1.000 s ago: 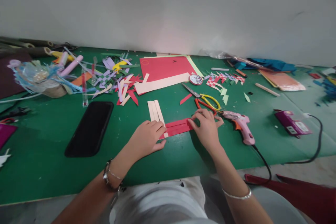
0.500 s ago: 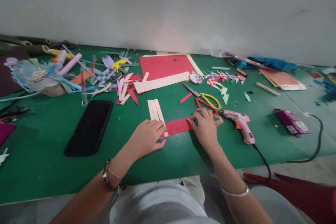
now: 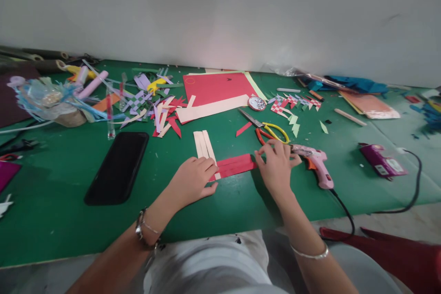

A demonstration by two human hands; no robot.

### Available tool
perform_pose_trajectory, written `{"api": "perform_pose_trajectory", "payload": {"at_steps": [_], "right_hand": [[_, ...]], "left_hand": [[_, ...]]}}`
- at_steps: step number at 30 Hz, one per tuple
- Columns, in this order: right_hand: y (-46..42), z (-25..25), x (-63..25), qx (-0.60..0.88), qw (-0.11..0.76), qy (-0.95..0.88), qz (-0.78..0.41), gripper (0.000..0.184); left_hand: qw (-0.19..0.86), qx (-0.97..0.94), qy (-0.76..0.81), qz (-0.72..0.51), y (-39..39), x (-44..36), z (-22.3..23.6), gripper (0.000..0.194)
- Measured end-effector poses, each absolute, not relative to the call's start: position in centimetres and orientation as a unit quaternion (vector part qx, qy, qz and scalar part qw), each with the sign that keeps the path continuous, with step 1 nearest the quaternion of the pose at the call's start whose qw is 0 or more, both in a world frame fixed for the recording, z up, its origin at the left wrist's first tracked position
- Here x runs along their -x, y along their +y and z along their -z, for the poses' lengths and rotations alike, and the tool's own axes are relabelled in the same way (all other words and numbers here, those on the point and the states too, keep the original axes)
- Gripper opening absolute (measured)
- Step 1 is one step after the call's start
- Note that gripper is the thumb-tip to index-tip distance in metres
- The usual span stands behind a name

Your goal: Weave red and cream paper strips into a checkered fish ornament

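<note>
My left hand (image 3: pixel 192 175) presses its bent fingers over the crossing of pale cream paper strips (image 3: pixel 204 143) and red paper strips (image 3: pixel 236 165), holding them flat to the table; the thumb lies apart below. The cream strips point away from me and the red ones run to the right. Part of the crossing is hidden under my fingers. My right hand (image 3: pixel 277 165) is at the right end of the red strips, fingers curved and apart, thumb and index finger beside that end. Just beyond it lie scissors (image 3: pixel 270 131) with yellow and red handles.
A pink glue gun (image 3: pixel 315 161) with a black cord lies right of my right hand, near a purple box (image 3: pixel 382 161). A black phone (image 3: pixel 117 167) lies at left. Red paper sheets (image 3: pixel 217 87), paper scraps (image 3: pixel 168 117) and small woven pieces (image 3: pixel 292 103) lie farther back.
My right hand has slid slightly right, from on top of the red strips' end to beside it, uncovering more of that end. My left hand stays put.
</note>
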State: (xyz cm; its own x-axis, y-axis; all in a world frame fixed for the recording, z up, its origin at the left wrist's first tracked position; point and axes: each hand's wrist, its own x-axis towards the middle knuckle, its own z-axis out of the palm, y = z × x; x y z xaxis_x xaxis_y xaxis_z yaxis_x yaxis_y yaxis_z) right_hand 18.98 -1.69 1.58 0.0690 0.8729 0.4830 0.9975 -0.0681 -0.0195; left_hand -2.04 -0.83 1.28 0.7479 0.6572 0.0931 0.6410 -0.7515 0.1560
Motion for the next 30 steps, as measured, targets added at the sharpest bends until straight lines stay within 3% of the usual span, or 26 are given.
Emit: {"api": "perform_pose_trajectory", "payload": {"at_steps": [4, 11, 30], "right_hand": [[-2.8, -2.3, -18.5, 0.700, 0.193, -0.661, 0.189, 0.025], [-4.7, -1.4, -15.4, 0.561, 0.094, -0.820, 0.066, 0.030], [-4.6, -1.4, -16.3, 0.614, 0.098, -0.780, 0.069, 0.030]], "left_hand": [[0.056, -0.934, 0.346, -0.072, -0.9, 2.1, -1.2, 0.019], [0.040, -0.934, 0.345, -0.087, -1.0, 2.0, -1.2, 0.017], [0.056, -0.923, 0.362, -0.119, -1.1, 2.1, -1.3, 0.023]]}}
